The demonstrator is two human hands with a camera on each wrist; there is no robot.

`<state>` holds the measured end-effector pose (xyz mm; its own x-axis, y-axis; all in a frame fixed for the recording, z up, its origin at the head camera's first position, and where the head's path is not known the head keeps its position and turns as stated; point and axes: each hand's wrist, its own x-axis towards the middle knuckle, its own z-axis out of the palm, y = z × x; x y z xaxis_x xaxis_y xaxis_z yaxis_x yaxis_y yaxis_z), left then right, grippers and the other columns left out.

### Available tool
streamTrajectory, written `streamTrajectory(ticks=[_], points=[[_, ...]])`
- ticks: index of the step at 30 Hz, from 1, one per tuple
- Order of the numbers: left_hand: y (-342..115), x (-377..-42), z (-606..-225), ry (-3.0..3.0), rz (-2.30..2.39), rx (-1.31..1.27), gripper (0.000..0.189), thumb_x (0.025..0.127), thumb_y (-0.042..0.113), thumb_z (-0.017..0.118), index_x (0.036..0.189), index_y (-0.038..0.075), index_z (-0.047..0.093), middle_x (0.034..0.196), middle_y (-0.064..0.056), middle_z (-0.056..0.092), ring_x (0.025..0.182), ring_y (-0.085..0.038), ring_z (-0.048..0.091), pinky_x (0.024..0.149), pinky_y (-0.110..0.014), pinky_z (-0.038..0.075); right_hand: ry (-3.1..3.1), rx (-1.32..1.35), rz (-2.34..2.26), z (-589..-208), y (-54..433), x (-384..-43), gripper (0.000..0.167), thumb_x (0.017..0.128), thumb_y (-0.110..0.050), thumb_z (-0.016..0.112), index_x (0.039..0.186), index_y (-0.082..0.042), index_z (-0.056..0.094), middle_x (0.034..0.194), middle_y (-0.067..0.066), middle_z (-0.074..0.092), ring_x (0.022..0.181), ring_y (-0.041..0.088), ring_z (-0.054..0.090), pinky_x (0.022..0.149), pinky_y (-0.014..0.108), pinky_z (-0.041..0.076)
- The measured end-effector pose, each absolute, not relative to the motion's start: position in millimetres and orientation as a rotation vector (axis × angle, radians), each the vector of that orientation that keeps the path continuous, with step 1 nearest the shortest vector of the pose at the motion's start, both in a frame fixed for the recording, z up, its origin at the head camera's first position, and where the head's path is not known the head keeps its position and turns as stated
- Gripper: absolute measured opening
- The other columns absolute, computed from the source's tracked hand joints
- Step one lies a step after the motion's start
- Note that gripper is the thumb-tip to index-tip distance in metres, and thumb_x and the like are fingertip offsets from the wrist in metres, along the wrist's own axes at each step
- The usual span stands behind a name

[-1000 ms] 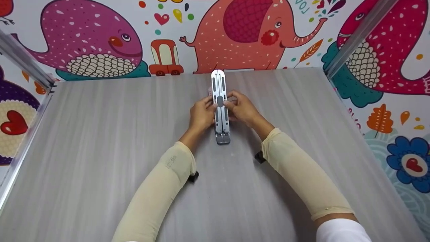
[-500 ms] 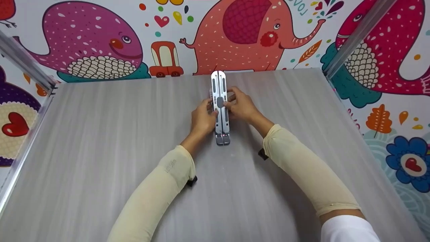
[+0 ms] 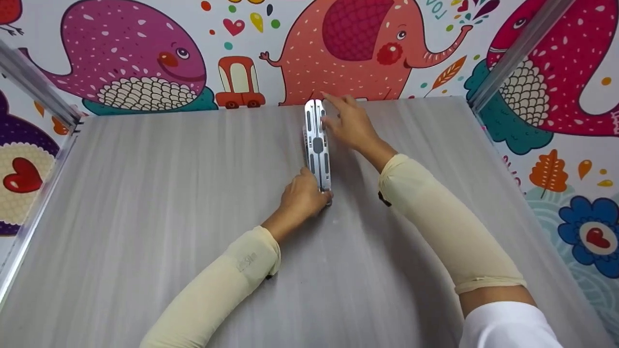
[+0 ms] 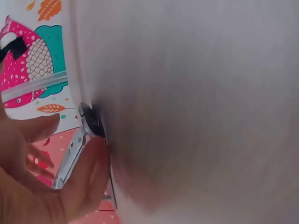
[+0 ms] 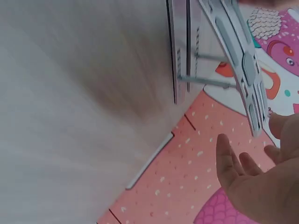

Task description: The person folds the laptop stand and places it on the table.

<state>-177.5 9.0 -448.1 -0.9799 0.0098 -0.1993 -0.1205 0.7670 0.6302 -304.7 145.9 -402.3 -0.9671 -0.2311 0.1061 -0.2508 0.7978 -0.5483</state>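
Here, silver stand on grey tabletop

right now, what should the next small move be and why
Probably close the right hand on the far end of the metal stand, to steady it: that end is raised, with the hand open beside it, while the left hand is at the hinged near end.

Left fingers at dark end of tilted silver stand, grey tabletop alongside.

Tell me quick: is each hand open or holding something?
Left hand: touching the near end of the metal stand; can't tell if gripping.
Right hand: open, beside its far end.
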Motion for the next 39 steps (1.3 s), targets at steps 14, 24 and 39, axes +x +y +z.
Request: streamTrajectory(ticks=[14,24,39], points=[[26.7,-176.9,-449.4,2.910,0.711,-0.083,0.046,0.084,0.031,0.080,0.110,0.004,0.054,0.090,-0.012,0.070,0.085,-0.033,0.071,0.077,-0.049,0.058,-2.865,0.367,0.799,-399.4,115.1,-315.9,0.045,0.098,-0.033,0.070,0.142,-0.031,0.061,0.119,0.005,0.059,0.104,0.015,0.056,0.083,0.024,0.056],[35.8,-178.1,-455.2,3.024,0.416,-0.104,0.071,0.082,0.035,0.080,0.130,-0.009,0.053,0.106,-0.019,0.074,0.095,-0.035,0.068,0.077,-0.046,0.057,-2.959,0.265,0.779,-397.0,107.0,-316.7,0.049,0.094,-0.035,0.074,0.141,-0.033,0.059,0.140,0.001,0.054,0.126,0.015,0.056,0.099,0.026,0.054],[47.7,-176.5,-456.6,3.068,0.273,-0.128,0.057,0.097,0.024,0.060,0.136,-0.016,0.050,0.109,-0.025,0.072,0.092,-0.033,0.067,0.068,-0.042,0.058,-2.898,0.277,0.878,-397.8,109.5,-320.6,0.043,0.091,-0.030,0.078,0.133,-0.025,0.070,0.121,0.002,0.063,0.108,0.013,0.058,0.090,0.024,0.057]])
